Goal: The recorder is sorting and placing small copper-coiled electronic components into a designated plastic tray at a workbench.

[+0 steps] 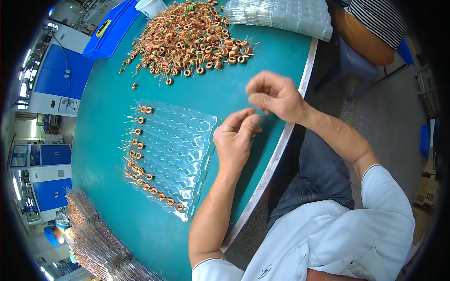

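Along the surface's [276, 56] right edge, left fingers [249, 125] and right fingers [261, 100] curl nearly closed, any hold unclear; copper coils [187, 40] look light, stiff, best ring-gripped.

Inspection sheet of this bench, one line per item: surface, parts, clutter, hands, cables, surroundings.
Surface: green tabletop, pale edging on the person's side.
Parts: heap of copper-wound ring coils at the far side; clear plastic tray with coils along its left and near sides; stacked clear trays far right; loaded tray stack near left.
Clutter: blue bin and white tub beside the heap.
Hands: left hand right of the tray, fingertips together; right hand beyond it, blurred; contents unclear.
Cables: dark cable on a blue-and-white cabinet.
Surroundings: two other people, cartons at right.
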{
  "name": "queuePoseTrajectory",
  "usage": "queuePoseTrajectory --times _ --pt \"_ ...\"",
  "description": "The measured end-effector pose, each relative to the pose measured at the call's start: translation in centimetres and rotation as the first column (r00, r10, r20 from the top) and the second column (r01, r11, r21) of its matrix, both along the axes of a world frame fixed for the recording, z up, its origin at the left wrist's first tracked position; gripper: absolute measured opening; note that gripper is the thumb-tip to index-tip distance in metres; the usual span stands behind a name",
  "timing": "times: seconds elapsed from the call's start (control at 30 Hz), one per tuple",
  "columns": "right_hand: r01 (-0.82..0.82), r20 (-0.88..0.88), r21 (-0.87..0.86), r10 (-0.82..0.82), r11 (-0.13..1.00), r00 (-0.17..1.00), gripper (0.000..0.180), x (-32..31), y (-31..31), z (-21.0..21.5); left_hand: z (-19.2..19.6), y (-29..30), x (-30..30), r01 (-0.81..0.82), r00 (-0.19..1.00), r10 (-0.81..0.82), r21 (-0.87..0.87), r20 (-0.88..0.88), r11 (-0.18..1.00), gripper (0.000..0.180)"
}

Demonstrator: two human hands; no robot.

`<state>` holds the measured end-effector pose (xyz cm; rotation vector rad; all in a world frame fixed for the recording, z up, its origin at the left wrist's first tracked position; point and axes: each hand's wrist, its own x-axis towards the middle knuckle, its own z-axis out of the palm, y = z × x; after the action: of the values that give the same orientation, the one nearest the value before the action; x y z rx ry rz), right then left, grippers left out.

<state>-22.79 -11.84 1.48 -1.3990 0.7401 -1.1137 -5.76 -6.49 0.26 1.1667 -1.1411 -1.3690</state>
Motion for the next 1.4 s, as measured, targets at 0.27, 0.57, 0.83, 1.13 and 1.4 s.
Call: queuePoseTrajectory --times 0.27,0.57,0.83,1.13,1.4 --pt "-0.136 -0.395 -0.021 0.117 0.990 0.911 0.014 3.8 -1.0 2.7 -0.1 -0.5 2.2 -0.113 0.989 0.110 -0.026 -0.100 0.993 0.028" --pt "-0.387 -0.466 -0.250 0.239 0.888 0.852 0.020 20.7 -9.9 4.6 -0.8 0.4 5.9 -0.222 0.963 0.252 -0.248 0.097 0.943 0.030" --pt "-0.551 -0.759 -0.320 0.139 0.771 0.636 0.023 33.7 -13.2 1.5 -0.8 -0.1 5.7 -0.214 0.955 0.276 -0.395 0.105 0.893 0.016" --pt "-0.397 -0.582 -0.667 -0.108 0.630 0.806 0.014 22.5 -13.2 -0.3 -1.4 -0.8 3.8 -0.211 0.963 0.246 -0.262 0.110 0.942 0.015" --pt "-0.107 -0.655 -0.743 -0.684 0.661 0.321 0.035 2.7 -11.0 -0.3 -0.7 -0.7 2.2 -0.105 0.981 0.137 -0.216 0.136 0.971 0.017"
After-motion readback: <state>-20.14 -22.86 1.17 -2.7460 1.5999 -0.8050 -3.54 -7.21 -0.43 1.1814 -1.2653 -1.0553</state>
